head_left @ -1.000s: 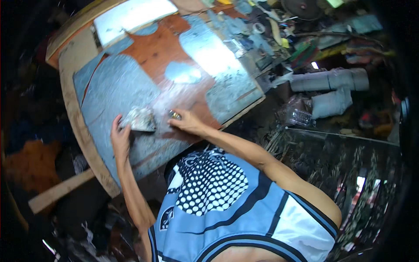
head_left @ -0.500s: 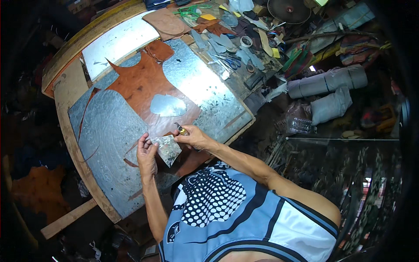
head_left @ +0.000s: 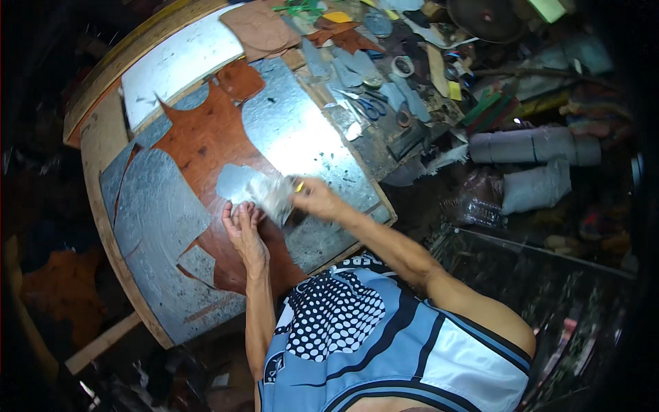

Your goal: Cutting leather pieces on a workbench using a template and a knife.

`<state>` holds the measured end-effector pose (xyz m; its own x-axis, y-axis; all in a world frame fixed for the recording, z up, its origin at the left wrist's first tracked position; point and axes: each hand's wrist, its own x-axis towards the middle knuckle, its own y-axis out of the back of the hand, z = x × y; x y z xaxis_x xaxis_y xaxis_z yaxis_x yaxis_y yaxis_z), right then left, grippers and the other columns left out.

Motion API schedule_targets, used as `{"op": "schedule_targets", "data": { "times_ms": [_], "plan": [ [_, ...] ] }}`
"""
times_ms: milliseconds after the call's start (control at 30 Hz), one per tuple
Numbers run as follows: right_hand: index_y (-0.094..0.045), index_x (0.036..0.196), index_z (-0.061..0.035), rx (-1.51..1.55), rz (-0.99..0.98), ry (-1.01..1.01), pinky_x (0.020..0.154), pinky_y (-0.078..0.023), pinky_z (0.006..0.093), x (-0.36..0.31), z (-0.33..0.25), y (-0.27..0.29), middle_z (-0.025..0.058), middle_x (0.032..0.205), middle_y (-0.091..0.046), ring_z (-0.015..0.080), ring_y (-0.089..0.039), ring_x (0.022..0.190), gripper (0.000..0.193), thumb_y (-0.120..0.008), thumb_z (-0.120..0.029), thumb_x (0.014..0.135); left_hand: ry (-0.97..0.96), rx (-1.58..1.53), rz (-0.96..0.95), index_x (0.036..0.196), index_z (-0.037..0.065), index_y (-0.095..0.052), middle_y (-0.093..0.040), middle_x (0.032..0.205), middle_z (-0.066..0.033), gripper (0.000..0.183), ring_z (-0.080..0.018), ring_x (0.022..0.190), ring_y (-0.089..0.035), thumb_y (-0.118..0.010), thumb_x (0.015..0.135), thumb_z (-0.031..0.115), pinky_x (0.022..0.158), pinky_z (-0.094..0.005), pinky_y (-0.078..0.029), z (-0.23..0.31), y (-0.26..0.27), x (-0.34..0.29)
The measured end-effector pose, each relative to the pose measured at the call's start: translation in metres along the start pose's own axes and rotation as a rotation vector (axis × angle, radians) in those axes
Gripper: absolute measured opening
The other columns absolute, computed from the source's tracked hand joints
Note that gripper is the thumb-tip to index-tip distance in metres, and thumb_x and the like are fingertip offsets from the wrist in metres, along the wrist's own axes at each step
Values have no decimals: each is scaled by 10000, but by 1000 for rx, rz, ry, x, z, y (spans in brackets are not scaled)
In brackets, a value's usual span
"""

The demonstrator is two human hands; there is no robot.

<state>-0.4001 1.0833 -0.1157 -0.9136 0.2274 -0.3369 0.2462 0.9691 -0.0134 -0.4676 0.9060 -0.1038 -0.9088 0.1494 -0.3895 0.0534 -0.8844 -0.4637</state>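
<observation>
Fingers (head_left: 237,213) press brown leather (head_left: 206,147) on metal-topped workbench (head_left: 288,130), cluttered workshop.

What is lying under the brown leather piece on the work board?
Under the brown leather piece lies a grey metal sheet, showing around its edges. How the sheet looks beneath the leather is covered. The left hand presses on the leather; the right hand holds a shiny template.

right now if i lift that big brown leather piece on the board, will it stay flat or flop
The brown leather piece would likely droop: it looks thin and lies flat with ragged cut edges. Probably light too. The left hand rests on it, so it may not slide freely.
</observation>
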Motion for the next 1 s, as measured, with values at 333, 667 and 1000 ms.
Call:
{"op": "schedule_targets", "data": {
  "times_ms": [333,667,1000],
  "plan": [
    [-578,1075,14,-339,310,-4,423,-392,274,148,-95,158,34,645,-570,106,-503,473,289,-628,-190,877,-496,1551,-30,1375,-18,-461,-414,1444,-256,515,-421,1362,-359,-612,955,239,1130,-503,-286,5,96,-33],
    [-605,1246,7,-807,163,141,896,-506,424,66,-9,52,242,1121,-655,372,-640,1044,472,-651,-262,861,-402,1967,256,1354,50,-524,-402,1477,-244,510,-459,1354,-357,-501,985,402,1093,-581,-276,8,185,-62],
    [-514,1266,-15,-1264,-130,389,793,-560,480,93,-17,-54,218,1329,-538,411,-656,998,661,-713,-463,822,-361,1687,244,1388,9,-461,-402,1466,-264,472,-447,1379,-341,-521,977,235,1123,-548,-266,22,196,-68]
  ]
}}
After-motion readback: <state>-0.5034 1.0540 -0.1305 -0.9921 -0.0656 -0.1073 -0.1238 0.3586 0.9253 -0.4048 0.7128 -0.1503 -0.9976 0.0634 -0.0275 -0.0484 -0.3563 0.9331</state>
